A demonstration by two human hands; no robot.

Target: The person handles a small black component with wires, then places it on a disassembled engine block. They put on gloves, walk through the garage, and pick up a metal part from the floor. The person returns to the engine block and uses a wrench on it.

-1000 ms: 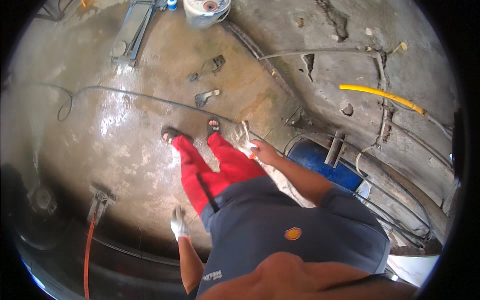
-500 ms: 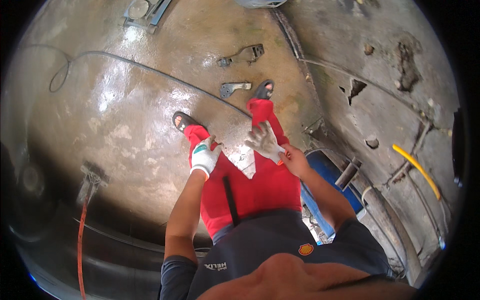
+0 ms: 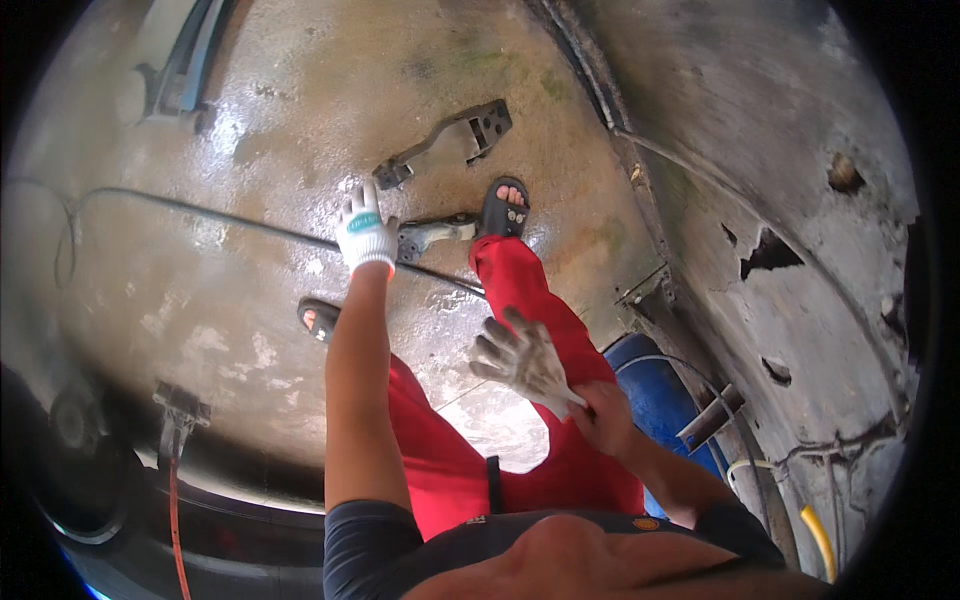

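Observation:
My left hand [image 3: 366,232], in a white knit work glove with a green patch, reaches out over the wet floor with its fingers stretched. Beside it lies a small grey metal bracket [image 3: 432,238]; whether the hand touches this bracket I cannot tell. A longer metal bracket [image 3: 440,145] with holes at its far end rests just beyond. Bare and closed, my right hand [image 3: 605,418] grips a soiled work glove [image 3: 525,358] at its cuff, in front of my right leg. That glove hangs limp with its fingers spread.
A dark hose [image 3: 215,210] crosses the floor near my feet. Blue metal equipment [image 3: 190,70] stands far left. To the right are a blue drum [image 3: 650,400], a yellow hose [image 3: 818,540] and broken concrete with a hole [image 3: 768,252]. An orange strap [image 3: 177,520] runs at lower left.
My left hand has moved forward from my lap to beside the small bracket. My right hand, still gripping the glove by its cuff, sits lower in view. My body leans further forward.

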